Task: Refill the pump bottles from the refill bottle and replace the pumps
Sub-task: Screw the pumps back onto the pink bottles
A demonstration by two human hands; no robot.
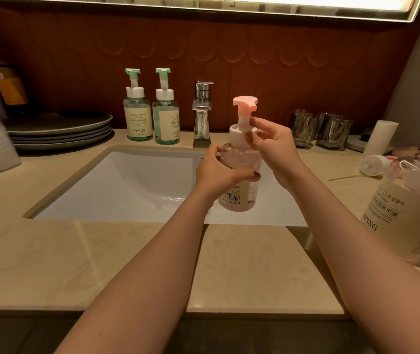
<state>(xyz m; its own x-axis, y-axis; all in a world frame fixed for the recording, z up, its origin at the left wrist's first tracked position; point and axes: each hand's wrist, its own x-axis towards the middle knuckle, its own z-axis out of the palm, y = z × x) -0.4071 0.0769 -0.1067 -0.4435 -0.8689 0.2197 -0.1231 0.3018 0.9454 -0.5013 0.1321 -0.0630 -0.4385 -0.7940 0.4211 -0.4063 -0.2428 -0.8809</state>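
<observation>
Pink pump bottle (pixel 239 175): held above the sink (pixel 132 180), just right of centre, pump seated on top.
Left hand (pixel 216 172): wrapped around the bottle's body.
Right hand (pixel 272 146): fingertips pinching the white collar (pixel 239 132).
Green pump bottles (pixel 152 111): at 11 o'clock, beside the tap (pixel 202 113).
Refill bottle (pixel 408 200): at 3 o'clock, uncapped.
Loose pump (pixel 377 166): lying at 2 o'clock on the counter (pixel 101 264).

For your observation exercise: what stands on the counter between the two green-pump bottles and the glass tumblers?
In the head view, a chrome faucet stands behind the sink, between the green-pump bottles and the glass tumblers.
</observation>
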